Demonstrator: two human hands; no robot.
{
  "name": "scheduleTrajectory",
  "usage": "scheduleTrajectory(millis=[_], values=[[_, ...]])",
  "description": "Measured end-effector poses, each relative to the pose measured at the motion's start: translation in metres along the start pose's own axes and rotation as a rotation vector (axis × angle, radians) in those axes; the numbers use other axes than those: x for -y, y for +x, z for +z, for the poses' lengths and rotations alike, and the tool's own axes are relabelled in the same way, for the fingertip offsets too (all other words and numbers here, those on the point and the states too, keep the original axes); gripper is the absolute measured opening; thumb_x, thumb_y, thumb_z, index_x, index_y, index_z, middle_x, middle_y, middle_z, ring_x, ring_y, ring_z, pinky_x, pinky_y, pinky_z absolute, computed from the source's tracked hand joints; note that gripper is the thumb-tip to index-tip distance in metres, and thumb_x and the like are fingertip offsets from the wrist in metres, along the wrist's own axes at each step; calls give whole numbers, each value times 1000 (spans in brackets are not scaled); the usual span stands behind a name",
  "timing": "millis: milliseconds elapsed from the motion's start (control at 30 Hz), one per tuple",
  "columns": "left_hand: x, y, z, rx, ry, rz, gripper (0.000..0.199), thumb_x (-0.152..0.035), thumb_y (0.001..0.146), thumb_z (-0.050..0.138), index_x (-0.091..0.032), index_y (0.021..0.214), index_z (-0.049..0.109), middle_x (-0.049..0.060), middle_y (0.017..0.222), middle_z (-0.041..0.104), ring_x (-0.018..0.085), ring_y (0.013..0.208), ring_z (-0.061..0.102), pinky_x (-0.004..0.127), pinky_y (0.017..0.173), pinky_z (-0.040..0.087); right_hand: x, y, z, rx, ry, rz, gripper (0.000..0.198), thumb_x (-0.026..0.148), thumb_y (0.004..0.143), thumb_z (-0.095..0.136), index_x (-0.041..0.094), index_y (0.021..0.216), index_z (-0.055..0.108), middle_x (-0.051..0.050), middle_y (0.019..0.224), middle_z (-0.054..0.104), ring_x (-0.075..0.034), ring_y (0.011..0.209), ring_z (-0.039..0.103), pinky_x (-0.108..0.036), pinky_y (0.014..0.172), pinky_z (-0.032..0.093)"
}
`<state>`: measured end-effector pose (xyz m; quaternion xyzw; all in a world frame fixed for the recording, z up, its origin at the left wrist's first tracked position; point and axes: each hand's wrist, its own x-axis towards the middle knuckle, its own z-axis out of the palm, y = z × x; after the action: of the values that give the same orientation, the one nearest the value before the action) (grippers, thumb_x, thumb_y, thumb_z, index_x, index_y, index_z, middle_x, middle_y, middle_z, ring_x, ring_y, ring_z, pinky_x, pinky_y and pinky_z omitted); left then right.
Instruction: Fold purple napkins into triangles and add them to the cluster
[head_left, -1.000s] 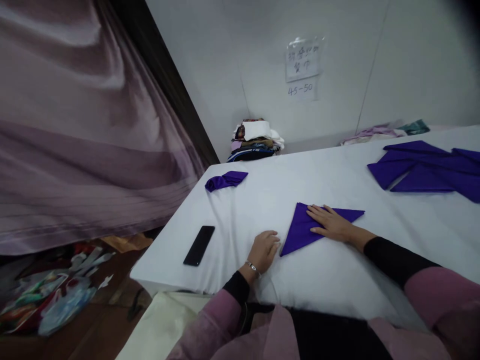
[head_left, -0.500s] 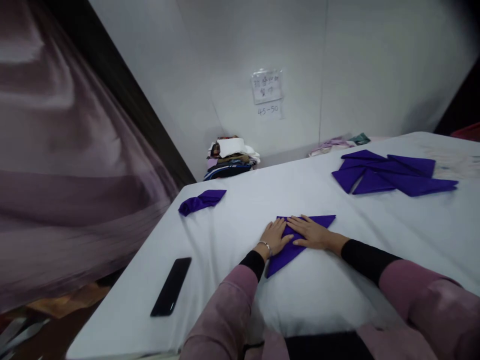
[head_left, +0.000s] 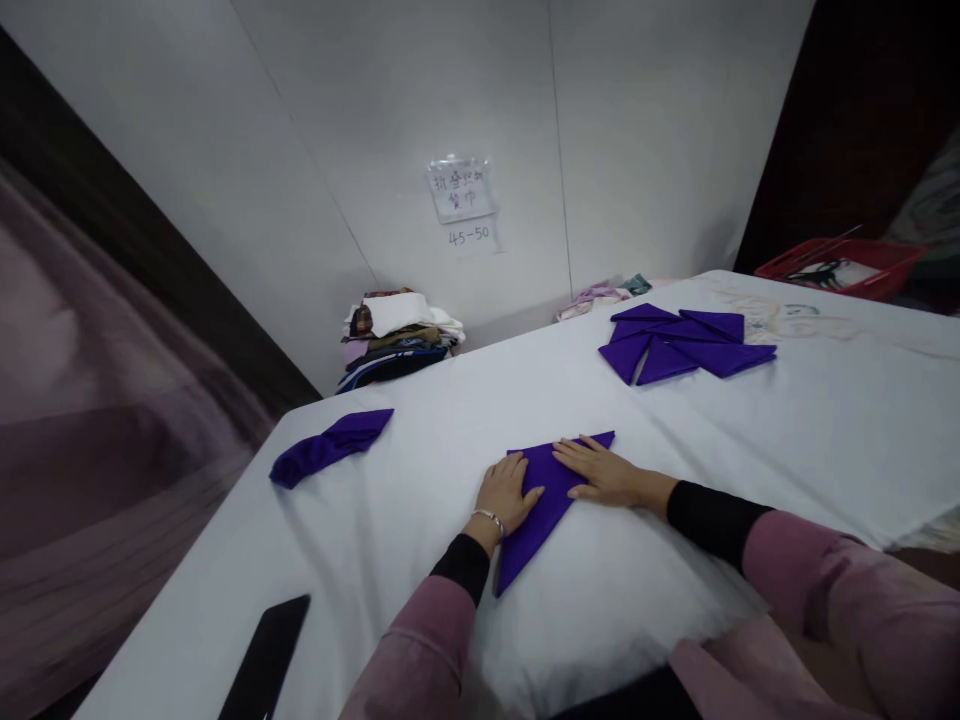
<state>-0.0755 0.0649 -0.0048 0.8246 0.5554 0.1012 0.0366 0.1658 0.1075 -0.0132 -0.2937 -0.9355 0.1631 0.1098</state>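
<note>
A purple cloth napkin (head_left: pixel 541 505), folded to a triangle, lies flat on the white-covered table in front of me. My left hand (head_left: pixel 507 494) rests open on its left part, fingers stretched out and pointing away from me. On the right part lies my right hand (head_left: pixel 604 474), also flat and open, its fingers toward the upper edge. A strip of purple cloth shows between the two hands. Further left on the table is a rolled or bunched purple cloth (head_left: pixel 331 447).
Several folded purple cloths (head_left: pixel 679 345) overlap at the back right. A black phone-like slab (head_left: pixel 266 655) lies at the left front. Behind the table edge are a stack of folded cloths (head_left: pixel 397 340) and a red basket (head_left: pixel 889 275). A handwritten sign (head_left: pixel 460 190) hangs on the wall.
My hands have spread apart across the folded napkin, the left one leftward and the right one rightward. The view has turned to the right, bringing the red basket further into sight.
</note>
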Motion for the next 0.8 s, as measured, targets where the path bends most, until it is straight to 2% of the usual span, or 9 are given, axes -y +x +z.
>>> scheduleTrajectory(millis=[133,200,267,333,433,600,700,800], values=[[-1,-2,4,-17,22,5,49,-46,88,44,-17,128,46,13,137,45,27,127,39,45,104,31,-15,-11,-9,19,0,49,74,62,87,34,19,146,21,-11,150,21,-26,139,13,-51,112,5],[0,-1,3,-2,23,3,50,-47,88,44,-17,128,46,13,137,45,27,127,39,45,104,32,-25,-14,-16,-46,40,83,71,61,88,33,21,146,21,-9,150,21,-24,139,13,-50,113,5],[1,2,-1,21,7,-8,50,-48,87,44,-17,127,47,13,137,46,27,126,40,45,104,32,-40,-21,-24,-174,115,172,67,60,88,33,25,145,24,-6,150,24,-23,139,14,-48,113,9],[1,6,-7,57,-17,-36,48,-49,87,43,-18,123,50,12,136,47,28,125,41,46,103,33,-58,-31,-31,-287,194,276,64,62,86,35,27,140,36,-5,148,30,-23,138,16,-48,112,16],[-7,13,-17,109,-26,-85,43,-49,87,44,-20,117,55,11,131,51,29,122,44,49,101,34,-82,-49,-37,-303,266,344,60,65,80,42,25,123,56,-7,145,35,-27,138,19,-51,109,23],[-43,30,-21,17,-16,-28,31,-37,87,49,-21,111,59,10,126,55,27,117,48,49,101,33,-90,-58,-35,-222,308,366,56,60,78,48,22,119,57,-9,145,35,-27,138,18,-53,110,21],[-70,53,-14,-29,-75,43,29,-29,86,51,-21,113,58,8,125,56,25,116,48,44,100,35,-88,-51,-34,-203,296,349,51,57,79,48,24,116,59,-8,145,36,-27,138,16,-54,110,17],[-91,82,-3,-36,-151,69,31,-28,83,56,-21,114,56,7,124,57,24,116,48,44,100,35,-89,-43,-33,-192,288,327,42,54,79,49,23,104,62,-8,144,38,-27,138,16,-54,110,14]])
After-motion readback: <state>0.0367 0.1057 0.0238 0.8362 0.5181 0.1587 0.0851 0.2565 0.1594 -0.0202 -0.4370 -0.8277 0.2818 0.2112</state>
